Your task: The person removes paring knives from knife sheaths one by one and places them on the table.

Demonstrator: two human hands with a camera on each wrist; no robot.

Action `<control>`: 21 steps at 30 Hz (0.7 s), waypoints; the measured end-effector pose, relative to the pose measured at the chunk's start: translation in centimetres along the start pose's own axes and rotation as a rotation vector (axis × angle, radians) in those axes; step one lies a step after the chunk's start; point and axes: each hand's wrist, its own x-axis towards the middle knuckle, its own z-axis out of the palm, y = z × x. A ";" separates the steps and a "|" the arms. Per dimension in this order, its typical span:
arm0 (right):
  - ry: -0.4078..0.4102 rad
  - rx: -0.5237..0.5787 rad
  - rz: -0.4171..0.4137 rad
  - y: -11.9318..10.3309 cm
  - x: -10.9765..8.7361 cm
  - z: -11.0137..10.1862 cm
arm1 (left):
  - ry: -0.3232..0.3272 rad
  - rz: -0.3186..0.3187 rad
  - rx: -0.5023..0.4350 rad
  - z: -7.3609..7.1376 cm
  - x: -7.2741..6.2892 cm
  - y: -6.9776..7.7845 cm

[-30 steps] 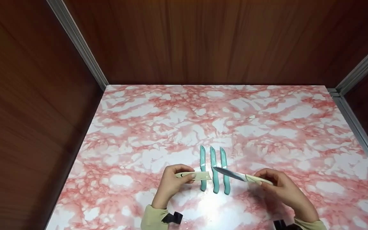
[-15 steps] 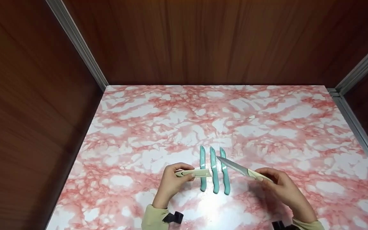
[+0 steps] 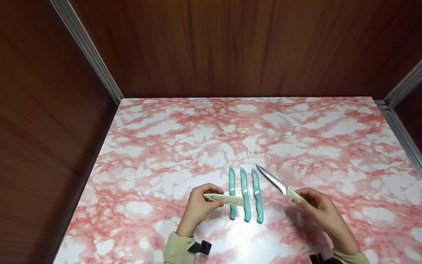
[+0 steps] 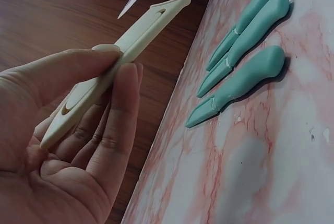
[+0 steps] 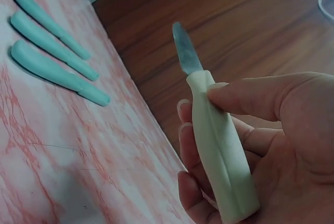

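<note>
My left hand (image 3: 200, 205) pinches a cream knife sheath (image 4: 136, 38) between thumb and fingers, its mouth pointing right in the head view. In my right hand (image 3: 322, 209) is a bare knife, gripped by its cream handle (image 5: 222, 145). The steel blade (image 3: 271, 179) points up and left, apart from the sheath. Between the hands, three teal sheathed knives lie side by side on the table: a left one (image 3: 232, 192), a middle one (image 3: 245, 194) and a right one (image 3: 257, 196). The cream sheath overlaps the left one in the head view.
The table (image 3: 196, 146) has a red and white marbled top. Brown wood-grain panels (image 3: 233, 47) with grey metal corner posts (image 3: 93, 51) rise at its back and sides. Black straps (image 3: 200, 248) circle both wrists.
The right hand has turned the knife so that its tip swings up and away from the sheath's mouth. The left hand with the sheath has shifted only slightly. The teal knives stay put.
</note>
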 end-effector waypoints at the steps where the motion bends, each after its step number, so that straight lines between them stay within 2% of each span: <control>1: 0.006 0.001 0.003 0.0 0.0 0.0 | -0.001 0.006 0.002 0.0 0.1 0.1; 6: 0.017 0.013 0.017 -0.1 0.2 0.3 | -0.010 0.017 -0.022 0.3 0.4 0.2; 13: 0.069 0.034 0.018 -0.1 0.5 0.7 | -0.043 -0.007 -0.058 0.7 0.9 0.2; 21: 0.141 0.035 -0.007 -0.1 0.6 1.1 | -0.063 0.016 -0.027 1.4 1.5 0.8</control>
